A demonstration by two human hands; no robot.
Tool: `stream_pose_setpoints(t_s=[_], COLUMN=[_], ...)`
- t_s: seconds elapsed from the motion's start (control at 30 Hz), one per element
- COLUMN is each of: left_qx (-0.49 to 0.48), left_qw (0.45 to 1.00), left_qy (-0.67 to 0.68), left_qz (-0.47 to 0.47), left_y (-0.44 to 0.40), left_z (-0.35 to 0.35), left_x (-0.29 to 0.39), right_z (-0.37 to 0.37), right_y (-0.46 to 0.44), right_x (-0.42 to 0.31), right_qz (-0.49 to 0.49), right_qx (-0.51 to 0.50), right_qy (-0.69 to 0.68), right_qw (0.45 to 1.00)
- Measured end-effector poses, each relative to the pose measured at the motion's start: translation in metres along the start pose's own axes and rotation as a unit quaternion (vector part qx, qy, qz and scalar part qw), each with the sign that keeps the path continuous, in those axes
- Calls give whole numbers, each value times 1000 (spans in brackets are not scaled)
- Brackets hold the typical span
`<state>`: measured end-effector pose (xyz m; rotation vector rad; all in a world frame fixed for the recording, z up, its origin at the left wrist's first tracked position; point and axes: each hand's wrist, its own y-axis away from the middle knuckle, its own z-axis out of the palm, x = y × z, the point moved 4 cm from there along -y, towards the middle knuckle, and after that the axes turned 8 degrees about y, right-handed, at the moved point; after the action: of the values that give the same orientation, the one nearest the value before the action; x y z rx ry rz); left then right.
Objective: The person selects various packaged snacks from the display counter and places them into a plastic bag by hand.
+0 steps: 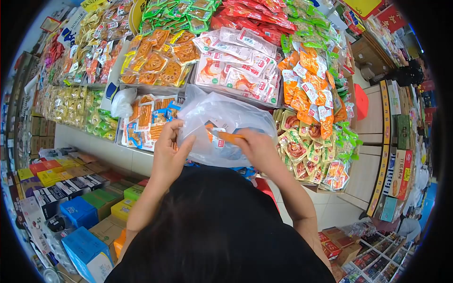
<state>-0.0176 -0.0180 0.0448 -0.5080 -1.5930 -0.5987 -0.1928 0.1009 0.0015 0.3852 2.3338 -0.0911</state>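
Note:
A translucent white plastic bag (250,115) is spread in front of me, its mouth held apart. My left hand (171,153) grips the bag's left edge, thumb toward me and fingers curled at the rim. My right hand (260,150) is over the right part of the bag, fingers closed on an orange snack packet (230,137). This packet is slightly blurred, and its far end overlaps the bag's middle. Beneath it, a white-labelled packet (219,143) shows in or through the bag; how much lies inside is hidden by the film and my hand.
Beyond the bag are bins of white-and-pink packets (236,70), brown snack packets (158,61) and orange packets (309,87). Red-and-gold packets (297,146) lie at right. A crumpled plastic bag (123,103) sits at left. Stacked boxes (87,245) stand at lower left.

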Motion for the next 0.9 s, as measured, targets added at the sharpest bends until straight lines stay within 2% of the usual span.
stream_pose_setpoints(t_s=[0.1,0.17,0.3,0.4,0.47,0.5,0.57,0.63,0.7,0.73,0.8,0.83,0.9], left_qx=[22,22,34,23,22,21,48,53,64,60,32,30,39], left_qw=[997,998,999,996,990,990,987,986,981,981,984,984,992], left_qy=[68,55,30,82,135,135,140,145,171,170,176,176,111], left_qz=[7,18,27,7,31,30,64,62,64,68,13,19,46], left_y=[1,2,4,4,4,3,2,2,0,0,2,1,-1], left_z=[-3,-9,-11,-9,-12,-13,-19,-20,-23,-25,-28,-24,-14], left_x=[-6,-9,-9,-6,-3,-3,0,4,5,3,-9,-6,3], right_z=[33,47,21,-19,-42,-43,-58,-58,-47,-47,-41,-42,-52], right_y=[-7,-5,5,12,20,22,32,32,26,26,24,24,26], right_x=[-2,-11,2,-4,1,5,10,16,30,31,32,30,21], right_qz=[-38,-145,-99,-96,-13,-11,-16,4,44,43,66,62,-7], right_qx=[1,-42,-16,28,140,141,345,333,218,223,150,155,264], right_qy=[47,63,57,60,-18,-17,84,115,30,31,-76,-74,16], right_qw=[998,987,993,993,990,990,935,936,975,973,984,983,964])
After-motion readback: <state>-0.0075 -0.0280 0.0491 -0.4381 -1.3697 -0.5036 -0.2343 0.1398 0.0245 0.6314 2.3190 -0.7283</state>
